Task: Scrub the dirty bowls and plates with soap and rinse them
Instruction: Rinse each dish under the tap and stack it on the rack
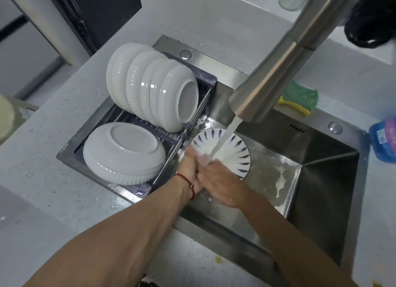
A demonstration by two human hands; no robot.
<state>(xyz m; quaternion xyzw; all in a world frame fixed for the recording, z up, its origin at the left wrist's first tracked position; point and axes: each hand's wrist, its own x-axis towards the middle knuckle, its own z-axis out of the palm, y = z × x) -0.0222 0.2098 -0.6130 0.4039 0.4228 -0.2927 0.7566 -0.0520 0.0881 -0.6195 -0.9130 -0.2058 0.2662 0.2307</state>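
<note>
Head view: both hands, left [188, 169] and right [218, 181], flat and holding nothing (wet), rub together under water above the white blue-striped round plate [237, 156].

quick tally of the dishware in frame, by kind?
Plain white ribbed dishes standing on edge in the drying rack: 5, edges overlap so approximate
White ribbed dish lying upside down at the rack's near end: 1
White plate with blue leaf marks in the steel sink, under the tap's stream: 1
Total: 7
</note>
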